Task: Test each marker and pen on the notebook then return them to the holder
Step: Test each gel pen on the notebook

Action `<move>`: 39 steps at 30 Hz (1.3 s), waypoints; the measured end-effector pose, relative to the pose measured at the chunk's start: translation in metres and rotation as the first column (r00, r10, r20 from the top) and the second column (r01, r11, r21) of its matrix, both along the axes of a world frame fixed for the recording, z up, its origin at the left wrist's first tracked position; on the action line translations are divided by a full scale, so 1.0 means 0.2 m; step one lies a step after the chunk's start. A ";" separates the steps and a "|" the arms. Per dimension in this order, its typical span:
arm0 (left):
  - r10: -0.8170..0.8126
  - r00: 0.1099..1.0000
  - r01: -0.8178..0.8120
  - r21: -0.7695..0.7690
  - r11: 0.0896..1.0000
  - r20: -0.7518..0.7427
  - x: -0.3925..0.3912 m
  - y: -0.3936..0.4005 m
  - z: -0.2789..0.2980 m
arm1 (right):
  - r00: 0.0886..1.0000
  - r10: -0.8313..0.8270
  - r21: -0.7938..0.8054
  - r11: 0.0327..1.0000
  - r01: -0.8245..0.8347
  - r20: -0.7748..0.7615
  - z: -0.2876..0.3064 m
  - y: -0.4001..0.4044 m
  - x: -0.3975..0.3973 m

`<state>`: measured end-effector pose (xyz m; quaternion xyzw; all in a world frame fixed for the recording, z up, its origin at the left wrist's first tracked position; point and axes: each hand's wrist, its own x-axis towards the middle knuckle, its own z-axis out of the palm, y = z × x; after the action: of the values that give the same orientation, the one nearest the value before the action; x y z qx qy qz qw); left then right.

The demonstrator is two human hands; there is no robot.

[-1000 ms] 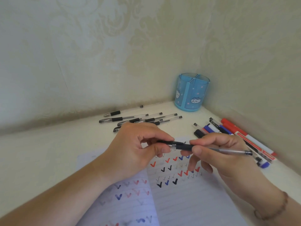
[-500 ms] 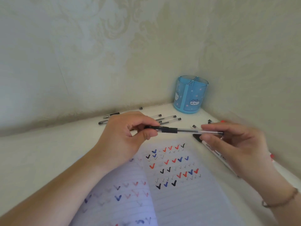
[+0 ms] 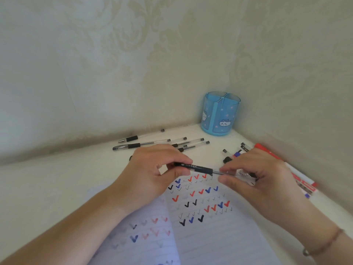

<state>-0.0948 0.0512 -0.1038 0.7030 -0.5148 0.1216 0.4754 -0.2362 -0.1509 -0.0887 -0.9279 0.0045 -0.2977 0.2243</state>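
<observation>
1. At the centre of the frame a person's two hands hold one black-gripped pen (image 3: 202, 168) above an open notebook (image 3: 206, 226).
2. The left hand (image 3: 152, 175) pinches the pen's dark end between thumb and curled fingers.
3. The right hand (image 3: 256, 180) grips the clear barrel end, fingertips closed round it; a thin bracelet (image 3: 324, 243) circles its wrist at lower right.
4. Red, blue and black ticks fill the notebook's lined pages, lower centre.
5. A blue holder (image 3: 219, 113) with cat faces stands in the wall corner, upper right of the tabletop (image 3: 47, 184).
6. Several clear pens (image 3: 152, 143) lie loose behind the hands; markers (image 3: 298, 180), one red-capped, lie along the right wall.
</observation>
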 end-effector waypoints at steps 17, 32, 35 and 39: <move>0.529 0.823 -0.564 0.411 0.716 0.207 0.22 0.02 -0.08 | 0.631 -0.678 -0.121 0.711 0.693 -0.376 -0.04 -0.41 -0.04; 0.537 0.825 -0.497 0.228 0.838 -0.176 0.18 -0.03 -0.02 | 0.876 -0.428 0.208 0.857 0.472 -0.222 0.05 -0.07 -0.03; 0.385 0.777 -0.419 0.046 0.907 -0.498 0.16 -0.01 0.05 | 0.947 -0.255 0.394 0.864 0.315 -0.197 0.04 0.00 -0.01; 0.001 0.693 -0.212 -0.202 0.956 -0.721 0.09 0.02 0.14 | 0.971 -0.123 0.564 0.796 0.221 -0.207 0.03 0.02 0.02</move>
<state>-0.0776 0.0554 -0.0757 0.6523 -0.2263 -0.0638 0.7206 -0.2331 -0.1464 -0.0817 -0.8308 0.1979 -0.2259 0.4685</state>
